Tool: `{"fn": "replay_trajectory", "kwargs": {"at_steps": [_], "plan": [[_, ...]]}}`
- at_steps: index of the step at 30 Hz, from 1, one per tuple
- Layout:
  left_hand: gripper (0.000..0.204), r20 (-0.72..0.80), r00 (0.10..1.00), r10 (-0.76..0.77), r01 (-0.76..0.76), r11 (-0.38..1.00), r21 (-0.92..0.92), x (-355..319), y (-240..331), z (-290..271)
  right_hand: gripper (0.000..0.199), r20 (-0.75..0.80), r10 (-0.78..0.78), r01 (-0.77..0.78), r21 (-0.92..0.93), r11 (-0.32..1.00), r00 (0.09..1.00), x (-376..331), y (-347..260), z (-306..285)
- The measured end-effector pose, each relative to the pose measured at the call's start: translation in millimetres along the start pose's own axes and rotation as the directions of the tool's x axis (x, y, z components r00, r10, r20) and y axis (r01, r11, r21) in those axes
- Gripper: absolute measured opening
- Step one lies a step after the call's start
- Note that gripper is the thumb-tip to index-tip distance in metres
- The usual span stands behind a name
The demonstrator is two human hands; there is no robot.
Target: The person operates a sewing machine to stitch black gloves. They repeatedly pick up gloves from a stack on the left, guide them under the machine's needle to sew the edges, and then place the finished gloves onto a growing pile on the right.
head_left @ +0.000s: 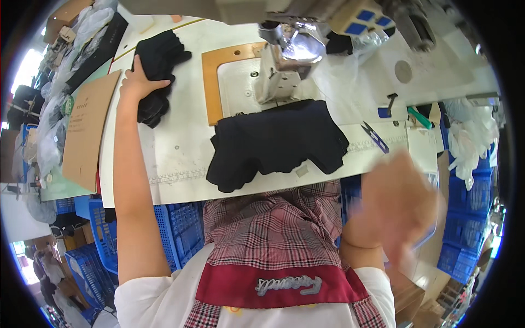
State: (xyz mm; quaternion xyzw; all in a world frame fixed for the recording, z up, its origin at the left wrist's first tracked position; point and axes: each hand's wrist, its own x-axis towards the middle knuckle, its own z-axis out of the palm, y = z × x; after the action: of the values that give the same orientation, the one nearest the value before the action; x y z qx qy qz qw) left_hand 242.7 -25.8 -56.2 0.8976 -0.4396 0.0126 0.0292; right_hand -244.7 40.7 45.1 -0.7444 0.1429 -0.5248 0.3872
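My left hand [141,85] lies with fingers and thumb spread on a bunched pile of black fabric pieces [159,54] at the left of the white table. Beside the sewing machine's needle area, nearer to me, black cut fabric pieces [281,139] lie flat in a stack, touched by neither hand. My right hand [403,199] is raised past the table's front right edge. Motion smears its fingers, so whether it holds anything is hidden. Thread snips [375,138] with dark blue handles lie on the table beyond it.
A sewing machine [279,76] with a lit lamp stands behind the stack, bordered by an orange-brown L-shaped guide [212,87]. A cardboard sheet [90,131] lies at left. Blue baskets [183,229] stand below the table. Plastic bags [465,136] hang at right.
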Motion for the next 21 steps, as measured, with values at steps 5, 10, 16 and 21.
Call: {"fn": "replay_trajectory", "kwargs": {"at_steps": [5,10,16,21], "plan": [[0.106,-0.560,0.782,0.273,-0.262,0.960,0.103,-71.2,32.0,-16.8,0.043,0.045,0.159,-0.061,-0.792,0.607,0.986,-7.5,86.2,-3.3],[0.039,-0.439,0.636,0.635,-0.771,0.495,-0.401,-189.6,129.7,-54.1,0.047,0.051,0.209,-0.074,-0.833,0.548,0.976,-16.0,106.3,-8.4],[0.063,-0.427,0.614,0.664,-0.789,0.507,-0.347,-230.3,170.1,-28.6,0.033,-0.007,0.304,-0.219,-0.709,0.670,0.953,-4.8,93.5,-4.1],[0.037,-0.352,0.669,0.655,-0.698,0.389,-0.602,-218.3,176.6,-70.6,0.024,0.031,0.284,-0.272,-0.201,0.941,0.958,18.7,77.3,-0.2]]}}
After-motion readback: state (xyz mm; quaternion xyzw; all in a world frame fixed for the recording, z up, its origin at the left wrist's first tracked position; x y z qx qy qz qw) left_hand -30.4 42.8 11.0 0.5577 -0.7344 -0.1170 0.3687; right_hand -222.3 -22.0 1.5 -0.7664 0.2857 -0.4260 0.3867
